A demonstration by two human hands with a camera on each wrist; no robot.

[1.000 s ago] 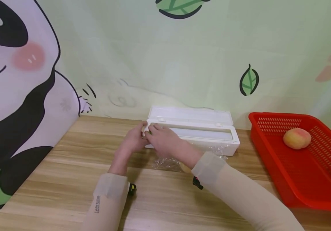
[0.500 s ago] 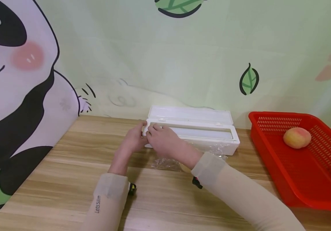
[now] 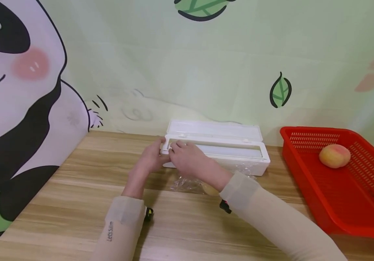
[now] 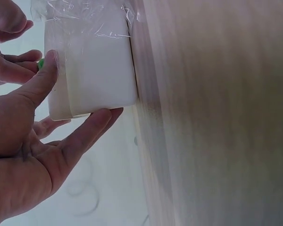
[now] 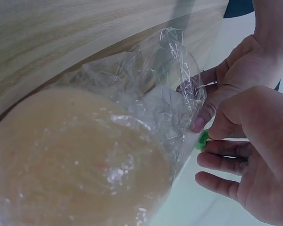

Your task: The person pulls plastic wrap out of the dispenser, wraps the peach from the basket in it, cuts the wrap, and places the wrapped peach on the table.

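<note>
A white cling film dispenser box (image 3: 249,166) stands on the table, its lid (image 3: 214,130) raised at the back. My left hand (image 3: 149,157) grips the box's left end, thumb on the front and fingers around the end, as the left wrist view shows. Between thumb and index finger, my right hand (image 3: 188,159) pinches a small green slide cutter (image 5: 202,140) at the front upper edge near that end. Clear cling film (image 5: 172,70) hangs crumpled down the front. A peach (image 5: 80,155) lies under the film before the box, mostly hidden by my right wrist in the head view.
To the right a red plastic basket (image 3: 317,203) holds another peach (image 3: 335,156). Behind the table (image 3: 180,232) hangs a pale green backdrop (image 3: 226,72) with a panda and leaves printed on it, close to the box's lid.
My right hand has shifted slightly right along the front edge of the box with the slide cutter. The left hand keeps its hold on the end.
</note>
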